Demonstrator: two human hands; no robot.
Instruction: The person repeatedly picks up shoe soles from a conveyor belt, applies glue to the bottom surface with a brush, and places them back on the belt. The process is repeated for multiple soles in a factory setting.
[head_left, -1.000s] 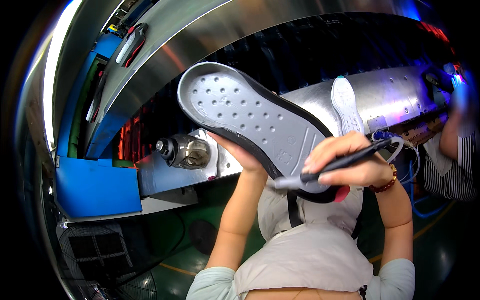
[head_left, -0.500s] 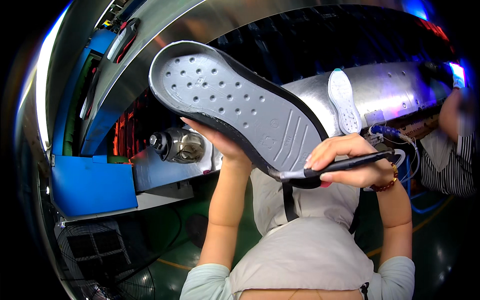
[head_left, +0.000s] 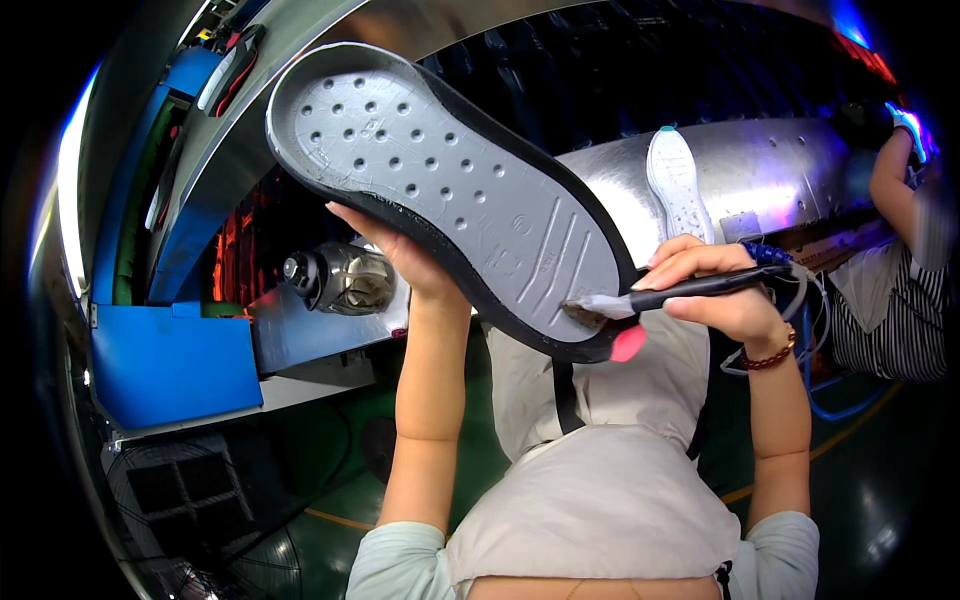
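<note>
One black-rimmed grey sole (head_left: 450,185) lies in the grasp of the left hand (head_left: 418,268), one white sole (head_left: 678,180) lies farther off, and one brush (head_left: 685,294), clasped by the right hand (head_left: 732,312), touches the grey sole near its single pink tip (head_left: 627,344).

"can you read anything from over there?"

"no words, not from where i stand. there's small moulded marking on the long grey shoe sole with the black rim (head_left: 450,195)."

"where on it?"

"a little round mark (head_left: 520,223) and a squarish mark (head_left: 493,258) by the slanted raised lines (head_left: 540,255), plus a tiny mark (head_left: 372,125) among the dimples."

"and what do they say?"

"too small to tell."
</note>
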